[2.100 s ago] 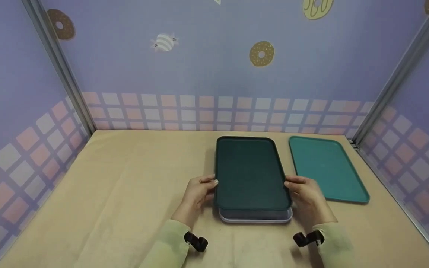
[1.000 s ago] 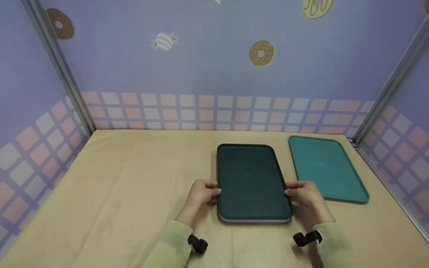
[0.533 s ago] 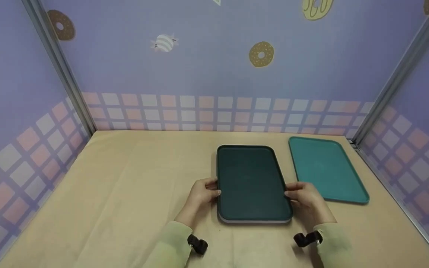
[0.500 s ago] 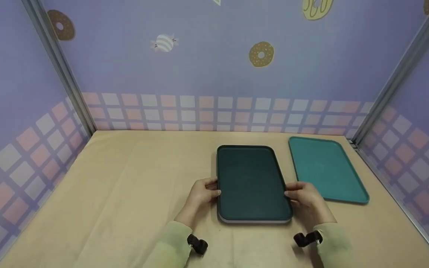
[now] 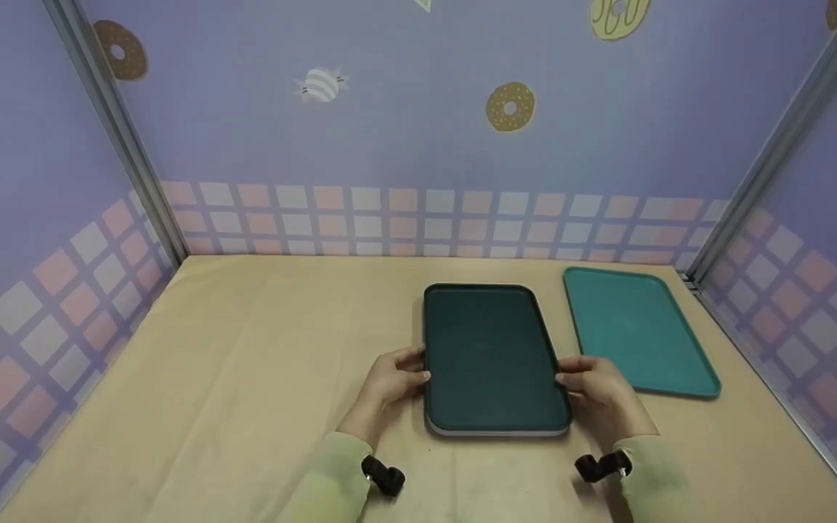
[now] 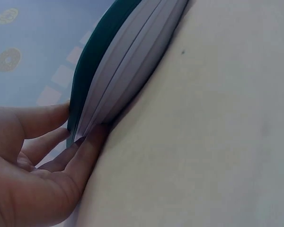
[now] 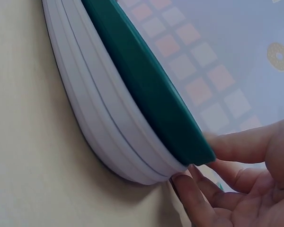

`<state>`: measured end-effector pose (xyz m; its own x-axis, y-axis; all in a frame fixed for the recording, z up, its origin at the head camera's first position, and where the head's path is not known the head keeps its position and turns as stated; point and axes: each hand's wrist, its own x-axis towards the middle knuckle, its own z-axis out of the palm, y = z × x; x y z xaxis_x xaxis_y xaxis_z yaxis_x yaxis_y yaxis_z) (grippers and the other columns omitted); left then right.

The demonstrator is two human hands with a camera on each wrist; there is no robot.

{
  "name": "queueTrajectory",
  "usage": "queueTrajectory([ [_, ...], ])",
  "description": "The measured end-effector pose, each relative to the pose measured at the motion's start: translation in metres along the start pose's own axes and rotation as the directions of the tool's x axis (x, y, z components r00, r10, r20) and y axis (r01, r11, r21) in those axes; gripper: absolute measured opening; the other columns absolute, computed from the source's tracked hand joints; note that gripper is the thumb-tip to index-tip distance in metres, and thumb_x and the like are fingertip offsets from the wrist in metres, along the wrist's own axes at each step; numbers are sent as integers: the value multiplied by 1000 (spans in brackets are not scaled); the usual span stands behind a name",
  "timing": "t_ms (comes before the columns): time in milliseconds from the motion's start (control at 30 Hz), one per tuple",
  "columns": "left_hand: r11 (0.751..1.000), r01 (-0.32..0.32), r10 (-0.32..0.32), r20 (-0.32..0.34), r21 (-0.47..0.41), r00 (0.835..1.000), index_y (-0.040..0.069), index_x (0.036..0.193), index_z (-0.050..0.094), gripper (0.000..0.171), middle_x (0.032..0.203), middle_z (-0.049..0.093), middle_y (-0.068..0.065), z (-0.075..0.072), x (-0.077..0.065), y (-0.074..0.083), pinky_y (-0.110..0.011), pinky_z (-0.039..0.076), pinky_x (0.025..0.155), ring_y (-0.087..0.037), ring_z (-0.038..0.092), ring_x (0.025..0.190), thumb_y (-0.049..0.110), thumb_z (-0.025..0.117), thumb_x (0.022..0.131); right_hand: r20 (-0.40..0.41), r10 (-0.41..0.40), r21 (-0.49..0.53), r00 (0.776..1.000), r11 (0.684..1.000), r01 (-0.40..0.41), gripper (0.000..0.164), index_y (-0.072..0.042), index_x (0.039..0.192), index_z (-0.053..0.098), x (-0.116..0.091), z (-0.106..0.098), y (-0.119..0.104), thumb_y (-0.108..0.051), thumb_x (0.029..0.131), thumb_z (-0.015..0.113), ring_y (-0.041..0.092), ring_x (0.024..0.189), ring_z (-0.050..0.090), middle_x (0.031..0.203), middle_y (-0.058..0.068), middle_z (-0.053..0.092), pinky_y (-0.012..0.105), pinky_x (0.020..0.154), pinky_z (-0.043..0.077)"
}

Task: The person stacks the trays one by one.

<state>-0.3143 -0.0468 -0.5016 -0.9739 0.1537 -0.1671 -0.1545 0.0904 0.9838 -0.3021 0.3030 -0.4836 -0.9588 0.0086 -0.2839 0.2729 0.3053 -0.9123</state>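
A dark green tray (image 5: 491, 356) lies on top of pale trays (image 7: 99, 90), edges nearly lined up. Seen from the wrists, the pale part shows two layers resting on the table. My left hand (image 5: 393, 378) holds the stack's left side, thumb against the green rim and fingers lower along the pale sides (image 6: 137, 38). On the opposite side my right hand (image 5: 596, 381) grips likewise: its thumb (image 7: 241, 146) touches the green edge, while other fingers reach under the rim beside the pale layers. Parts of both hands' fingers are hidden behind the trays in the head view.
A teal tray (image 5: 640, 330) lies flat on the right of the table, close behind my right hand. The table has a beige cloth (image 5: 280, 349). Patterned walls (image 5: 389, 131) with metal corner posts enclose the back and sides.
Both hands have brought the dark green tray nearer and down, covering the pale tray whose front part showed earlier. Over the last half second, trays and hands stay nearly still.
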Motion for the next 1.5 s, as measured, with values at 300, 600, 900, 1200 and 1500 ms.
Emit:
queueTrajectory([
  [300,1000,15,-15,-7,-16,1000,4,149,52,64,149,55,-24,0,2,-3,-45,56,104,-37,60,134,-8,71,90,36,30,-12,999,999,-29,48,7,140,54,-1,-6,1,-12,98,69,14,96,68,116,10,70,33,86,60],
  [600,1000,16,-16,-32,7,999,4,149,53,63,149,56,-23,-1,2,-3,-46,56,104,-37,60,133,-8,71,90,72,17,35,997,999,-19,54,9,145,48,-1,-13,-4,-14,100,67,10,90,66,106,6,70,32,86,60],
  [900,1000,-5,5,-18,0,1000,1,149,52,63,151,53,-25,-2,2,-5,-46,56,104,-38,59,135,-9,71,89,-1,-10,-6,1000,1000,10,61,6,151,43,-3,-44,-14,-29,104,62,12,106,71,140,20,62,35,94,61],
  [1200,998,11,-11,1,-56,1000,0,150,50,64,151,53,-26,-2,2,-3,-47,55,106,-38,58,135,-10,69,90,-71,34,18,997,999,-33,73,3,158,31,-2,-106,-12,-35,104,61,-3,99,65,142,7,60,22,89,59],
  [1500,999,-9,9,3,-37,1000,0,150,50,64,151,52,-26,-2,2,-5,-47,56,104,-39,58,135,-9,70,90,-211,110,84,971,992,-95,66,0,159,32,-7,-165,-1,-29,105,57,-3,90,62,101,-16,63,24,86,60],
])
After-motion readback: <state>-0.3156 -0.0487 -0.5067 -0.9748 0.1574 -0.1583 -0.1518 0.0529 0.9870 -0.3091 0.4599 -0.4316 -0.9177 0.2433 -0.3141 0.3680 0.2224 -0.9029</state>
